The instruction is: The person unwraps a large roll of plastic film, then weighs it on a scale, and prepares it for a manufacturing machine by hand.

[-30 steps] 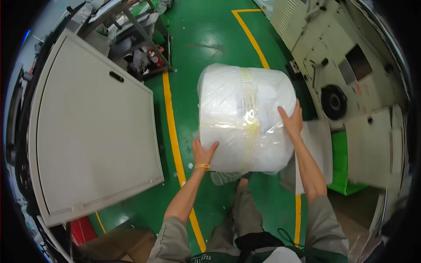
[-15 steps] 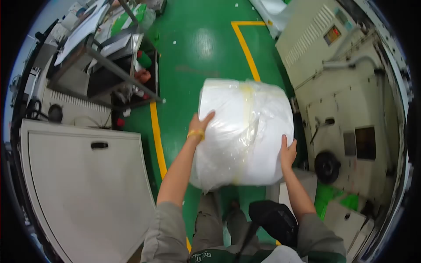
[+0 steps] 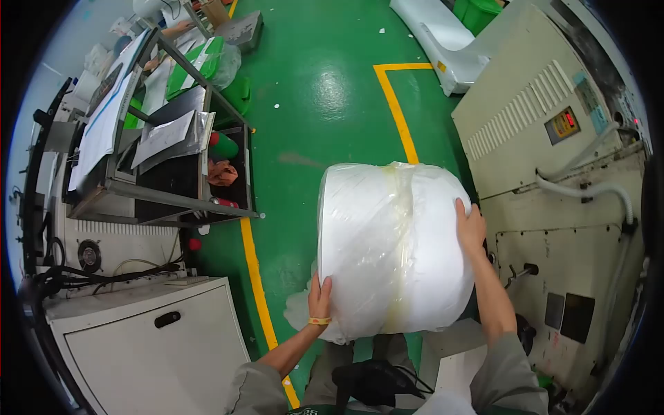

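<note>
A large white roll (image 3: 360,235), loosely wrapped in clear plastic film with a yellowish band of tape round its middle, is between my hands in front of my legs. My left hand (image 3: 319,299) presses against its near left end, thumb and fingers on the rim; a yellow band circles that wrist. On the other end, my right hand (image 3: 472,227) grips the right side, higher up, with its fingers over the edge. Loose film (image 3: 299,310) bunches by my left hand. The underside of the roll is hidden.
At left stands a metal rack (image 3: 228,107) with papers and a green lid, above a grey cabinet (image 3: 152,353). A beige machine (image 3: 546,194) lines the right. Beside my legs is a pale box (image 3: 449,353). Yellow lines (image 3: 252,277) mark the green floor (image 3: 304,124).
My left hand has slid down the roll's left end, and my right hand has moved up its right side. The roll sits lower in view, and more of the rack shows.
</note>
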### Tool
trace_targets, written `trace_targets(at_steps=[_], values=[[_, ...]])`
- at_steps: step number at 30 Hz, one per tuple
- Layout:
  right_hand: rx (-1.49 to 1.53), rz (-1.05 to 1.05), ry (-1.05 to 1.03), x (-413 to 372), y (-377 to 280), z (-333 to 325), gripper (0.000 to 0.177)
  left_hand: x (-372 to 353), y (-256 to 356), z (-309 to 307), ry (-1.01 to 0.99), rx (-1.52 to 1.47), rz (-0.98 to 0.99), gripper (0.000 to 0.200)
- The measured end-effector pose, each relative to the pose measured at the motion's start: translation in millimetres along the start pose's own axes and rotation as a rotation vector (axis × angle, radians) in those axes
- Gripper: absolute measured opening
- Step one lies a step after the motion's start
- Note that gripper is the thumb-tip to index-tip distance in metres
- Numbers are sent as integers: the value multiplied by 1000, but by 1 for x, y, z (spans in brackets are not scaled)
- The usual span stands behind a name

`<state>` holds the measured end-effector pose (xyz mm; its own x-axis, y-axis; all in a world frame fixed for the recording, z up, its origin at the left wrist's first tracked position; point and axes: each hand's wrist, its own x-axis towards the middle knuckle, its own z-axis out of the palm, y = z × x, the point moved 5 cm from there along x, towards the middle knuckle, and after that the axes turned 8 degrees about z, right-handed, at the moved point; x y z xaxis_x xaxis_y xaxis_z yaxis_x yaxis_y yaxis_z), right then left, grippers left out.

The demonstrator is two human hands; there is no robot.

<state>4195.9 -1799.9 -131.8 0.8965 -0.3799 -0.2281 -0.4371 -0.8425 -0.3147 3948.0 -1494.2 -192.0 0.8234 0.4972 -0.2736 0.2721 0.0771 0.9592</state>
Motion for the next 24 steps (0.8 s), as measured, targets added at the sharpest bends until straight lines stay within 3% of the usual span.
trace_targets(at_steps=[4, 7, 8, 9, 10, 11, 13, 15, 18, 21, 24], values=[[-114, -10, -252, 45, -55, 11, 68, 12, 24, 15, 7, 179, -77, 61], [455, -303, -226, 69, -50, 20, 62, 11, 37, 18, 233, 142, 171, 68], [597, -286, -316, 57, -44, 2, 57, -3, 45, 17, 223, 341, 261, 75], [709, -367, -284, 48, -21, -9, 53, -21, 41, 20, 178, 554, 314, 85], [776, -315, -259, 26, 3, -25, 52, -35, 39, 28, 150, 681, 292, 92], [701, -308, -206, 4, 27, -34, 55, -45, 40, 35, 122, 809, 268, 98], [442, -411, -229, -31, 96, -11, 72, -35, 29, 34, 111, 715, 197, 103], [351, -450, -293, -74, 111, 7, 76, -14, 22, 28, 97, 644, 191, 108], [567, 8, -565, -57, 109, 31, 74, 20, 34, 22, 39, 658, 290, 105], [572, -121, -393, -22, 61, 22, 69, 77, 48, 33, 17, 654, 303, 102], [545, 1, -439, 35, -14, 13, 65, 166, 87, 43, 20, 705, 295, 99]])
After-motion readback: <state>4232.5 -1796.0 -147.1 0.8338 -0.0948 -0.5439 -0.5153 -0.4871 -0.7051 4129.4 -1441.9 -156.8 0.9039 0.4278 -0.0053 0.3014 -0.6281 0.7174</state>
